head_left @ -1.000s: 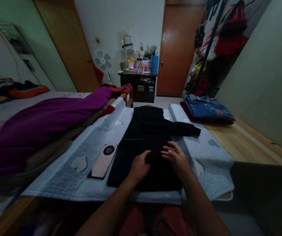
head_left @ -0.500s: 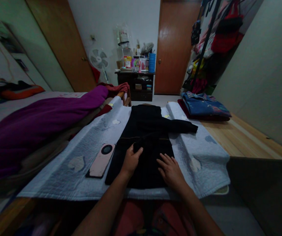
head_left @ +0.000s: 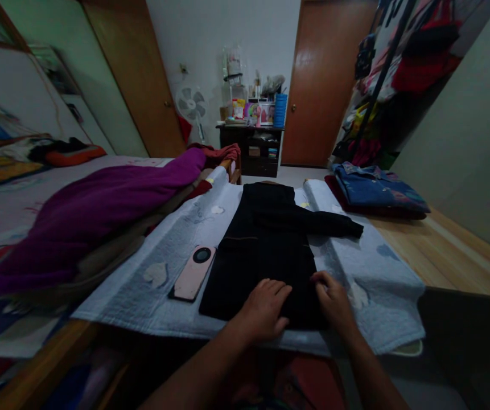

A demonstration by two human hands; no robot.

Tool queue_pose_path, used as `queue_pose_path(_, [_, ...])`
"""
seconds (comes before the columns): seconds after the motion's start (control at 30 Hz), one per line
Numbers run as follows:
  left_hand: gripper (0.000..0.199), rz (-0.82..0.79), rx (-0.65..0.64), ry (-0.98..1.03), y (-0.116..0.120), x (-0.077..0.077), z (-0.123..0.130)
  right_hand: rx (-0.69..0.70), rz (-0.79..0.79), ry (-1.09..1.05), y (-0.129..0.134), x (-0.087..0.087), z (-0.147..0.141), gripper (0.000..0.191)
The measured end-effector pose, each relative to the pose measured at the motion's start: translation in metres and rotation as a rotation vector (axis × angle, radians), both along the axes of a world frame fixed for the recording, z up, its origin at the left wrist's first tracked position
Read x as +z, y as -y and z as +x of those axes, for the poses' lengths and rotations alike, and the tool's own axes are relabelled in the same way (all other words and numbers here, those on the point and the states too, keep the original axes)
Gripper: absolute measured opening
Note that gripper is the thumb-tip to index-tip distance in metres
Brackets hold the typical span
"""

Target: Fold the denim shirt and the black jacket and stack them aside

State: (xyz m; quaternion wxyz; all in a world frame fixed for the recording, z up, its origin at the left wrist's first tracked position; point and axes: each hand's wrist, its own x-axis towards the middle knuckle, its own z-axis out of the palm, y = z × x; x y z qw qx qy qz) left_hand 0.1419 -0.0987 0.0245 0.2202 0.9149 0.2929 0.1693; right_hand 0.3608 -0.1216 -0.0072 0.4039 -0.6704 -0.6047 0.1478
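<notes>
A black long-sleeved jacket (head_left: 266,250) lies spread on a grey-blue quilted cloth (head_left: 381,273), partly folded, with one sleeve (head_left: 334,222) reaching out to the right. My left hand (head_left: 265,307) rests flat on its lower part, fingers extended. At the right edge of the jacket, my right hand (head_left: 333,299) has thumb and fingers pinched on the fabric. A pink phone (head_left: 189,280) with a round black camera ring lies just left of the jacket.
Folded denim clothing (head_left: 377,188) sits on a dark red garment on the wooden surface (head_left: 398,245) at right. A purple blanket (head_left: 112,199) heaps on the bed at left. A fan (head_left: 192,105) and a dark cabinet (head_left: 248,151) stand at the back.
My left hand has let go of the black fabric it gripped and moved right to lie flat. My right hand has shifted to the jacket's right edge and closed. The view has turned left.
</notes>
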Motion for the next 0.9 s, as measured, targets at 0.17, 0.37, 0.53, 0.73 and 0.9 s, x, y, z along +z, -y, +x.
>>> queue_pose_path(0.17, [0.029,-0.074,0.135,0.192,-0.020,0.020,-0.030,0.049,0.234,0.230,-0.013,0.017,-0.028,0.037])
queue_pose_path(0.37, [0.042,0.054,0.735,-0.054,-0.049,-0.003,-0.093,0.355,-0.139,0.456,-0.012,0.001,-0.055,0.042])
queue_pose_path(0.53, [0.056,-0.157,0.720,-0.191,-0.047,-0.015,-0.114,0.368,-0.245,0.445,-0.016,0.015,-0.053,0.041])
queue_pose_path(0.73, [0.045,-0.276,0.640,0.039,-0.049,-0.007,-0.118,0.420,-0.284,0.410,-0.044,0.063,-0.074,0.037])
queue_pose_path(0.9, [0.044,-0.098,0.701,-0.416,-0.034,0.004,-0.112,0.540,-0.159,0.447,-0.062,0.051,-0.103,0.049])
